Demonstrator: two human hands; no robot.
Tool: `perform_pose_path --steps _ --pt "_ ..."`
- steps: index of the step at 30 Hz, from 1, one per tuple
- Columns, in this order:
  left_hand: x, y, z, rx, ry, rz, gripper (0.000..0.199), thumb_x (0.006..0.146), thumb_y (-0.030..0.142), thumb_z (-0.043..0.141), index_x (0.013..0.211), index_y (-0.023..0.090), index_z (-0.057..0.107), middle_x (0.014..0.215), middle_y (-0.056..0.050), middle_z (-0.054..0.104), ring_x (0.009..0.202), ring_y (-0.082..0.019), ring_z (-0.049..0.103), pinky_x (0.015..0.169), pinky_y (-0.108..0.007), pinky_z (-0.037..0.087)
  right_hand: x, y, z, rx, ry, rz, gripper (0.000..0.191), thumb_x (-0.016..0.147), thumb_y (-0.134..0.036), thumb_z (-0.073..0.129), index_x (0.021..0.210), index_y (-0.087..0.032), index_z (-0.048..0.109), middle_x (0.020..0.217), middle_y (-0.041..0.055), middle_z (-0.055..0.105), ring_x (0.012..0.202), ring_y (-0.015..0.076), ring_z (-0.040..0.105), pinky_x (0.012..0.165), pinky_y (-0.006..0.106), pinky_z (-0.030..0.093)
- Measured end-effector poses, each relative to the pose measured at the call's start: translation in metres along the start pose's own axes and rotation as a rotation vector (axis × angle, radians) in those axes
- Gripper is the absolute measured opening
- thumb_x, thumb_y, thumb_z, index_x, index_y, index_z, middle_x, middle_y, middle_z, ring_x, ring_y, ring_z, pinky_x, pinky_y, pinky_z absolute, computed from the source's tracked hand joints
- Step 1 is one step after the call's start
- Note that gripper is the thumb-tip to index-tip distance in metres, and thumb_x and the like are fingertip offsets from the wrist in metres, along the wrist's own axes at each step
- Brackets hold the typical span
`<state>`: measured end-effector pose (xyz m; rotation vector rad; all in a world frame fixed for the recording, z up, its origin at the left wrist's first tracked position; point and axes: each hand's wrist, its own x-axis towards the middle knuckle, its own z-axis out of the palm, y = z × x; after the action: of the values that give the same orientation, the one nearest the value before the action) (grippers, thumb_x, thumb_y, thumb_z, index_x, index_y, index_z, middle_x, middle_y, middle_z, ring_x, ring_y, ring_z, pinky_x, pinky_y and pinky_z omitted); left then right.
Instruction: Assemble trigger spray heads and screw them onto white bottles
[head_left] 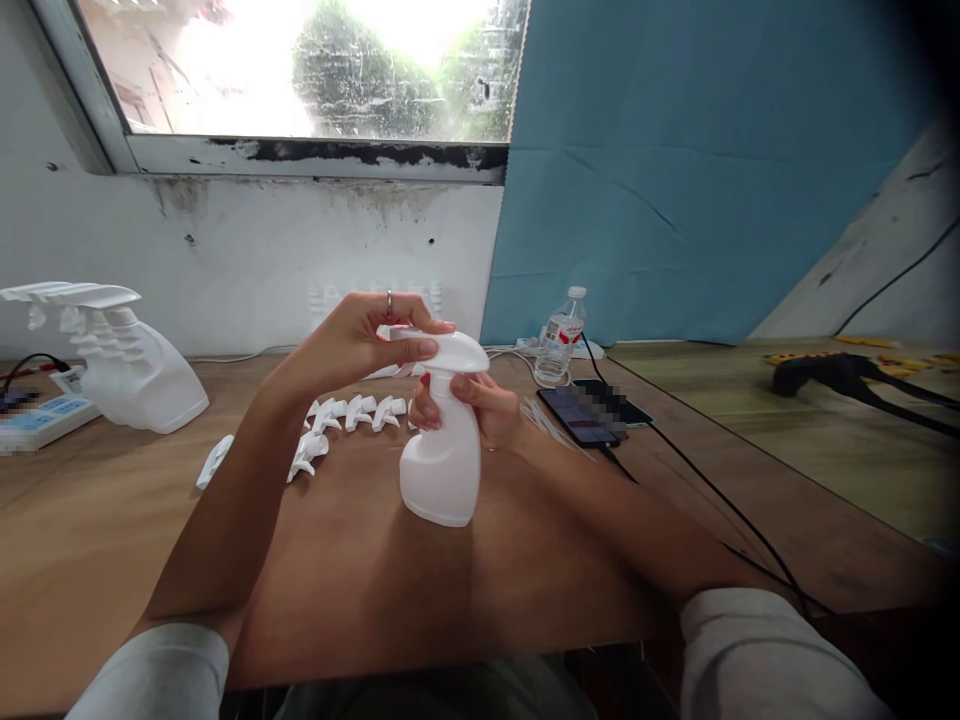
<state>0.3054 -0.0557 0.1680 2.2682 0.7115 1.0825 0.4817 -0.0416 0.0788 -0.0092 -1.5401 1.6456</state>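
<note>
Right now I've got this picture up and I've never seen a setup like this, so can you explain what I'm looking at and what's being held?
There's no machine here, just a person's two bare hands. The single picture comes from a camera worn on their head, looking forward and down. The left hand grips the white spray head from above, while the right hand holds the neck of the white spray bottle beneath it. On the brown tabletop lie small white plastic parts. Toward the right are a clear plastic drink bottle and a smartphone.
</note>
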Motion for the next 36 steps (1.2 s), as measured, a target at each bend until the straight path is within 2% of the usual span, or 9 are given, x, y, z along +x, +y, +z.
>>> perform_pose_path --steps 7,13,18,21,25,29,31,33,36 --pt "-0.001 -0.001 0.000 0.008 -0.006 0.008 0.016 0.079 0.032 0.067 0.085 0.017 0.067 0.095 -0.005 0.069 0.083 -0.016 0.063 0.069 -0.027 0.053 0.001 -0.002 0.005 -0.041 0.013 -0.007 0.026 0.079 -0.039 0.065 0.080 -0.016 0.054 0.062 0.0000 0.053 0.056 0.0116 0.047 0.059 0.029 0.042" --pt "-0.007 0.007 -0.010 0.135 -0.100 0.035 0.028 0.085 0.036 0.061 0.108 0.022 0.068 0.100 -0.006 0.069 0.079 -0.016 0.064 0.065 -0.027 0.054 0.002 -0.012 0.004 -0.134 -0.099 0.158 0.025 0.080 -0.032 0.057 0.097 -0.016 0.050 0.065 0.0006 0.057 0.054 0.0128 0.050 0.050 0.025 0.039" --pt "-0.014 0.009 -0.026 0.258 -0.069 0.108 0.040 0.085 0.033 0.061 0.125 0.025 0.060 0.117 -0.006 0.065 0.095 -0.017 0.063 0.085 -0.030 0.053 0.003 -0.012 0.007 -0.194 -0.095 0.133 0.015 0.076 -0.023 0.053 0.089 -0.015 0.050 0.061 -0.0013 0.055 0.051 0.0109 0.047 0.052 0.025 0.037" --pt "-0.017 0.008 -0.032 0.302 -0.033 0.107 0.036 0.086 0.033 0.060 0.121 0.025 0.063 0.113 -0.004 0.067 0.093 -0.015 0.064 0.085 -0.027 0.053 0.003 -0.011 0.011 -0.153 -0.110 0.084 0.011 0.075 -0.022 0.054 0.083 -0.015 0.051 0.065 -0.0012 0.054 0.054 0.0111 0.050 0.056 0.026 0.039" --pt "-0.016 0.008 -0.029 0.349 -0.097 0.057 0.030 0.085 0.039 0.060 0.111 0.025 0.068 0.092 -0.001 0.072 0.078 -0.013 0.065 0.068 -0.022 0.053 0.002 -0.010 0.013 -0.138 -0.116 0.094 0.016 0.076 -0.023 0.056 0.090 -0.015 0.052 0.068 -0.0002 0.057 0.060 0.0134 0.054 0.060 0.029 0.042" --pt "-0.012 0.011 -0.021 0.369 -0.050 0.046 0.024 0.081 0.041 0.065 0.096 0.023 0.072 0.082 0.000 0.072 0.071 -0.013 0.065 0.060 -0.021 0.050 0.001 -0.012 0.014 -0.148 -0.096 0.108 0.016 0.078 -0.025 0.057 0.089 -0.014 0.055 0.067 -0.0001 0.057 0.062 0.0146 0.057 0.062 0.030 0.045" --pt "-0.014 0.015 -0.023 0.368 -0.014 0.039 0.023 0.079 0.041 0.066 0.090 0.022 0.072 0.077 0.000 0.071 0.067 -0.012 0.065 0.059 -0.021 0.050 0.000 -0.017 0.016 -0.243 -0.116 0.169 0.030 0.080 -0.028 0.060 0.107 -0.014 0.054 0.082 0.0041 0.064 0.073 0.0159 0.060 0.068 0.031 0.048" --pt "-0.022 0.019 -0.033 0.363 0.081 0.021 0.021 0.077 0.039 0.070 0.088 0.021 0.073 0.074 0.000 0.070 0.066 -0.012 0.064 0.059 -0.022 0.051 0.000 -0.024 0.016 -0.336 -0.110 0.191 0.048 0.081 -0.031 0.063 0.125 -0.018 0.047 0.111 0.0098 0.063 0.090 0.0182 0.060 0.077 0.033 0.050" --pt "-0.042 0.024 -0.060 0.363 0.369 -0.016 0.021 0.074 0.032 0.074 0.089 0.017 0.072 0.072 -0.001 0.069 0.063 -0.012 0.062 0.059 -0.024 0.053 -0.001 -0.035 0.010 -0.412 0.004 0.095 0.062 0.082 -0.030 0.065 0.137 -0.029 0.036 0.145 0.0095 0.038 0.113 0.0214 0.054 0.089 0.037 0.049"
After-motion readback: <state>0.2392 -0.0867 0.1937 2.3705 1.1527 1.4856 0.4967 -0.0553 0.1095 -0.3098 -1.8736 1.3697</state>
